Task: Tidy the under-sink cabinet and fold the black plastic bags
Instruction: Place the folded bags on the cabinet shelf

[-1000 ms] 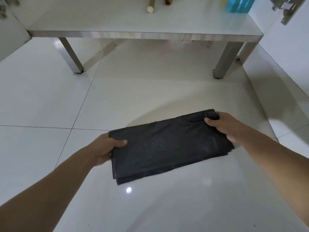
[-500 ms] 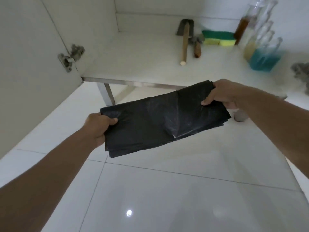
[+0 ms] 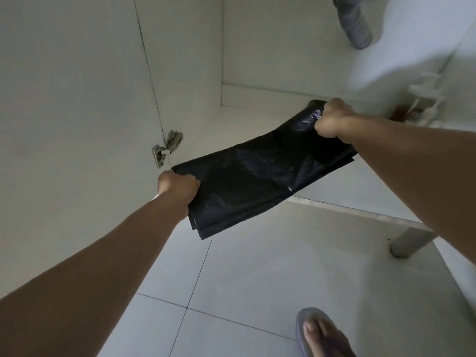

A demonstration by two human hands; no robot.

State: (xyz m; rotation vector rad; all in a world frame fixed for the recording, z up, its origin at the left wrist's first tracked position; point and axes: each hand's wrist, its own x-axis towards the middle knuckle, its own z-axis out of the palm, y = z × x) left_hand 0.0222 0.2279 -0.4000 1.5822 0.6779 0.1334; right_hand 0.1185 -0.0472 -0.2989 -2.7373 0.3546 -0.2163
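Hands at either end grip a folded stack of black plastic bags, holding it in the air over the near edge of the cabinet floor, at the open front of the under-sink cabinet. The left hand clenches the stack's near-left end, thumb on top and fingers curled under the plastic. The right hand grasps the far-right end in a closed fist, bunching the plastic there. Between the two hands the stack sags slightly and slants from near left up to far right, with its layered edges showing at the near-left corner.

A metal door hinge sits on the left cabinet wall, just beyond the left hand. A grey drain pipe hangs at the far top right of the cabinet interior. Behind the right forearm, at the far right, a white spray nozzle and something reddish-brown beside it show only as a blur. The pale cabinet floor ends in a metal-trimmed front edge, carried at the right by a square metal leg standing on the white floor tiles. At the near bottom right, a foot in a greyish sandal rests on the tiles.
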